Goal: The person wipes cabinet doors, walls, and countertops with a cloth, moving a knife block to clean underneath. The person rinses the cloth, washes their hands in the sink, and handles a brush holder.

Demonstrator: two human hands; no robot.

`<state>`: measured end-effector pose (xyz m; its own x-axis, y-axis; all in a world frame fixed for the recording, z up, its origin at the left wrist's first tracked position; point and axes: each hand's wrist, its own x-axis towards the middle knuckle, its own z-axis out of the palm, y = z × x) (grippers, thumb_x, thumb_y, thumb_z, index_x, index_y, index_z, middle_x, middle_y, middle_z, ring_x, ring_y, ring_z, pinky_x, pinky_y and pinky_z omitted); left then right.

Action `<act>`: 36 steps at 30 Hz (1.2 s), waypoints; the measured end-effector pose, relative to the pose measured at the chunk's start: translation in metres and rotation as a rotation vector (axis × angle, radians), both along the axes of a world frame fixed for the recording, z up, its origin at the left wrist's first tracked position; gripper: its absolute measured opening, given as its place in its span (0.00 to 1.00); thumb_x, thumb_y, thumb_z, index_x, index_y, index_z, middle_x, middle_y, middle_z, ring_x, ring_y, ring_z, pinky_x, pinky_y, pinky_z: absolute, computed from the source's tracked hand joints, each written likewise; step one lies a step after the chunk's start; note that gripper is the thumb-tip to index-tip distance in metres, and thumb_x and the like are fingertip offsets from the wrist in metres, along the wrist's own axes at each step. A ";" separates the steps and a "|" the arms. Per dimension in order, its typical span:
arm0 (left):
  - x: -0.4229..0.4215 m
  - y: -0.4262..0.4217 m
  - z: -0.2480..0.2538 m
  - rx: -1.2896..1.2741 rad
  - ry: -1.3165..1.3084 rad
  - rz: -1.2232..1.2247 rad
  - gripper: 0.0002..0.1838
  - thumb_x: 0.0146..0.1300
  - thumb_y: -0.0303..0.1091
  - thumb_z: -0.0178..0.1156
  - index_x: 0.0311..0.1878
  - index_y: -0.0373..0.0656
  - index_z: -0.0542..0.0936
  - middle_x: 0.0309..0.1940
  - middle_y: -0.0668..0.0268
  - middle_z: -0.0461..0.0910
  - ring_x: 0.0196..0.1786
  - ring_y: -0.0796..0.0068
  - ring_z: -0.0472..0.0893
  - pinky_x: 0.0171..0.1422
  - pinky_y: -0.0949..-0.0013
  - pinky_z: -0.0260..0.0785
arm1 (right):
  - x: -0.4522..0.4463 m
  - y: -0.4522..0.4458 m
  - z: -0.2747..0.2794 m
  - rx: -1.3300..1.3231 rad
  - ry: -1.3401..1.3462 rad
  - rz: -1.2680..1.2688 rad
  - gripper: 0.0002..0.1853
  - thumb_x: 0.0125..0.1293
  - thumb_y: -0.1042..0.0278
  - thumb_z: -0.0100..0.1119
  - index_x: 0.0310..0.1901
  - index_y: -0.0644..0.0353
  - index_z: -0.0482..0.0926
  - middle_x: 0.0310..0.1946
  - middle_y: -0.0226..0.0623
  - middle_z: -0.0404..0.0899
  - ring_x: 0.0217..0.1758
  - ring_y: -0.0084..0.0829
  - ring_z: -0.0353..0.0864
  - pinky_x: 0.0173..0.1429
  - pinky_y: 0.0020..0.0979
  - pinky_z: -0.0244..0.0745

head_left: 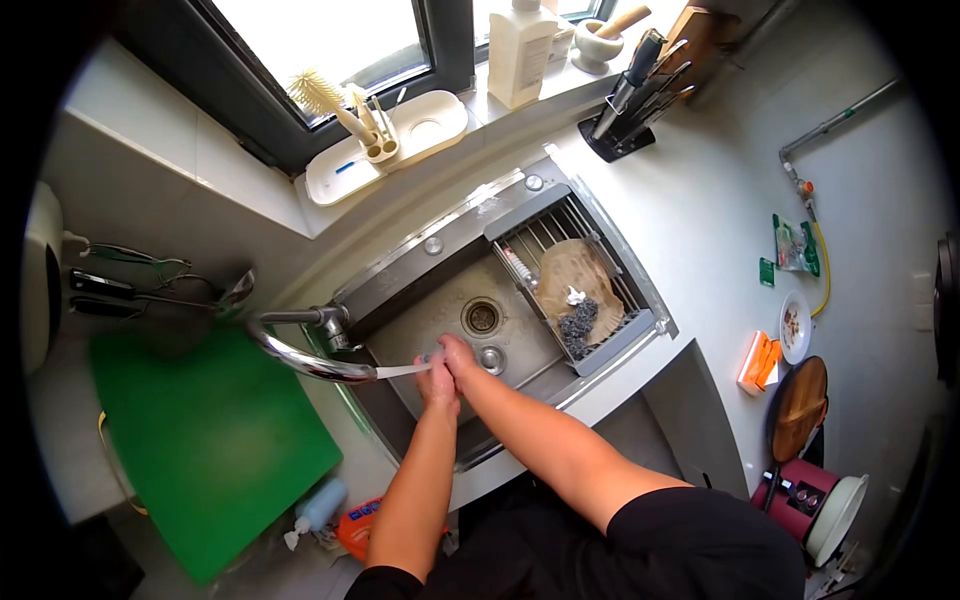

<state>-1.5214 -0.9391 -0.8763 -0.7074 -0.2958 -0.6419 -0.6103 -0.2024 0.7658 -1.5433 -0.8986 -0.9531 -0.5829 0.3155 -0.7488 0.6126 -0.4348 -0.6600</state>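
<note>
My left hand (438, 386) and my right hand (459, 361) are pressed together over the steel sink (410, 392). A stream of water (400, 371) from the chrome faucet (318, 364) runs onto them from the left. Water and the overlap of the hands hide most of the fingers, so I cannot make out whether anything is between them. Beyond my hands lie the drain (482, 317) and a round metal stopper (491, 360). Across the sink's right side sits a drying rack (607, 350) holding a brown cloth-like piece (572, 272) and a grey scourer (579, 326).
To the left lies a green cutting board (215, 450), with utensils (150, 290) hanging above it. A knife block (618, 138), a white bottle (521, 55) and a brush tray (440, 118) stand at the back. A plate (796, 325) and tissue pack (759, 362) are to the right.
</note>
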 end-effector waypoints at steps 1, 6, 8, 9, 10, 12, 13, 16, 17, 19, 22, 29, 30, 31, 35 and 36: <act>0.002 -0.002 -0.005 0.064 0.003 -0.001 0.18 0.70 0.38 0.58 0.59 0.41 0.73 0.49 0.59 0.79 0.52 0.65 0.81 0.57 0.62 0.77 | 0.002 0.000 -0.007 -0.167 0.080 -0.017 0.16 0.68 0.59 0.57 0.48 0.60 0.84 0.45 0.45 0.86 0.47 0.39 0.86 0.54 0.41 0.81; -0.019 -0.020 -0.067 0.216 -0.206 -0.046 0.23 0.71 0.41 0.59 0.65 0.43 0.70 0.55 0.60 0.79 0.54 0.63 0.81 0.60 0.59 0.76 | 0.012 0.008 0.067 -0.501 -0.114 -0.005 0.15 0.73 0.64 0.51 0.52 0.61 0.82 0.44 0.47 0.86 0.45 0.40 0.85 0.53 0.41 0.81; -0.020 -0.016 -0.078 -0.006 -0.101 0.020 0.21 0.73 0.46 0.59 0.62 0.45 0.76 0.54 0.61 0.81 0.54 0.62 0.80 0.61 0.59 0.75 | 0.016 0.011 0.070 -0.695 0.163 0.008 0.13 0.75 0.63 0.57 0.52 0.60 0.84 0.46 0.38 0.85 0.48 0.34 0.83 0.52 0.37 0.79; -0.020 -0.019 -0.080 -0.009 -0.101 0.022 0.21 0.73 0.46 0.59 0.62 0.45 0.76 0.54 0.61 0.81 0.54 0.62 0.80 0.61 0.59 0.75 | 0.016 0.007 0.074 -0.699 0.163 0.011 0.13 0.75 0.63 0.57 0.52 0.60 0.84 0.46 0.38 0.85 0.48 0.34 0.83 0.52 0.37 0.79; -0.018 -0.023 -0.082 0.057 -0.059 0.070 0.21 0.74 0.50 0.58 0.60 0.46 0.78 0.53 0.62 0.82 0.55 0.62 0.81 0.61 0.58 0.75 | 0.018 0.000 0.079 -0.595 0.158 -0.051 0.13 0.75 0.66 0.54 0.53 0.61 0.83 0.45 0.42 0.86 0.45 0.36 0.84 0.51 0.38 0.81; -0.014 -0.035 -0.097 0.116 -0.016 0.121 0.23 0.75 0.55 0.57 0.59 0.46 0.79 0.53 0.63 0.83 0.55 0.63 0.81 0.62 0.57 0.75 | 0.018 -0.007 0.081 -0.498 0.151 -0.107 0.13 0.75 0.69 0.52 0.54 0.62 0.82 0.43 0.45 0.86 0.42 0.38 0.86 0.50 0.40 0.83; -0.013 -0.047 -0.109 0.302 -0.143 0.161 0.24 0.77 0.57 0.55 0.59 0.47 0.80 0.53 0.64 0.83 0.56 0.62 0.81 0.64 0.56 0.74 | 0.016 -0.011 0.076 -0.287 0.109 -0.051 0.13 0.74 0.71 0.52 0.54 0.62 0.83 0.43 0.43 0.87 0.43 0.38 0.87 0.50 0.40 0.83; -0.001 -0.061 -0.089 0.578 -0.230 0.191 0.24 0.79 0.59 0.51 0.58 0.49 0.81 0.56 0.64 0.84 0.59 0.61 0.82 0.68 0.54 0.74 | 0.016 -0.020 0.053 0.061 0.158 0.107 0.12 0.75 0.72 0.54 0.52 0.62 0.85 0.43 0.43 0.89 0.45 0.39 0.89 0.51 0.40 0.84; 0.000 -0.058 -0.068 0.686 -0.182 0.172 0.24 0.80 0.59 0.49 0.58 0.49 0.81 0.57 0.64 0.84 0.60 0.60 0.82 0.69 0.53 0.73 | 0.015 -0.019 0.047 0.218 0.259 0.206 0.11 0.75 0.71 0.56 0.51 0.62 0.86 0.42 0.45 0.90 0.45 0.40 0.90 0.52 0.39 0.84; 0.001 -0.054 -0.039 0.741 -0.159 0.190 0.26 0.81 0.59 0.46 0.59 0.49 0.81 0.60 0.63 0.84 0.62 0.59 0.82 0.71 0.52 0.73 | 0.010 -0.011 0.077 0.659 0.351 0.402 0.17 0.74 0.55 0.62 0.44 0.63 0.88 0.37 0.53 0.89 0.41 0.46 0.90 0.49 0.43 0.84; -0.005 -0.037 0.010 0.770 -0.193 0.180 0.26 0.79 0.56 0.49 0.62 0.45 0.80 0.61 0.58 0.84 0.62 0.55 0.83 0.72 0.50 0.73 | -0.007 -0.003 0.083 0.761 0.123 0.833 0.23 0.75 0.45 0.54 0.40 0.54 0.91 0.39 0.48 0.89 0.44 0.57 0.88 0.50 0.53 0.83; -0.049 -0.010 -0.019 0.609 -0.309 0.220 0.21 0.70 0.30 0.47 0.63 0.43 0.78 0.52 0.52 0.83 0.53 0.48 0.84 0.67 0.46 0.76 | -0.009 0.011 0.015 0.511 -0.051 0.615 0.38 0.76 0.43 0.44 0.76 0.67 0.65 0.74 0.61 0.68 0.76 0.60 0.69 0.78 0.48 0.65; -0.054 -0.005 -0.040 0.550 -0.275 0.157 0.21 0.69 0.29 0.48 0.63 0.44 0.78 0.51 0.53 0.83 0.52 0.49 0.83 0.65 0.46 0.77 | -0.006 0.018 -0.020 0.401 -0.019 0.533 0.41 0.76 0.45 0.45 0.81 0.67 0.56 0.73 0.66 0.67 0.78 0.61 0.66 0.78 0.48 0.64; -0.058 -0.002 -0.064 0.493 -0.244 0.094 0.21 0.69 0.27 0.49 0.64 0.45 0.77 0.49 0.53 0.82 0.51 0.50 0.83 0.63 0.46 0.78 | -0.001 0.022 0.006 0.353 0.054 0.336 0.34 0.78 0.49 0.46 0.73 0.72 0.66 0.66 0.56 0.77 0.72 0.47 0.74 0.72 0.38 0.68; -0.060 0.021 -0.054 0.251 -0.147 -0.063 0.22 0.68 0.24 0.52 0.65 0.42 0.77 0.52 0.53 0.83 0.52 0.50 0.84 0.61 0.50 0.77 | 0.010 0.048 0.060 -0.103 -0.037 0.191 0.27 0.82 0.47 0.42 0.68 0.60 0.72 0.62 0.38 0.79 0.66 0.35 0.76 0.68 0.43 0.69; -0.062 0.023 -0.050 0.126 -0.107 -0.147 0.21 0.70 0.25 0.54 0.65 0.41 0.77 0.53 0.52 0.84 0.52 0.48 0.84 0.61 0.51 0.77 | 0.009 0.049 0.065 -0.198 -0.132 0.050 0.25 0.83 0.46 0.41 0.66 0.55 0.74 0.61 0.34 0.79 0.64 0.32 0.75 0.67 0.45 0.69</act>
<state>-1.5834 -0.9164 -0.9265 -0.6630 -0.1068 -0.7410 -0.7168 -0.1951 0.6694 -1.5347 -0.8495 -0.8880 -0.4872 0.1285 -0.8638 0.7118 -0.5145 -0.4781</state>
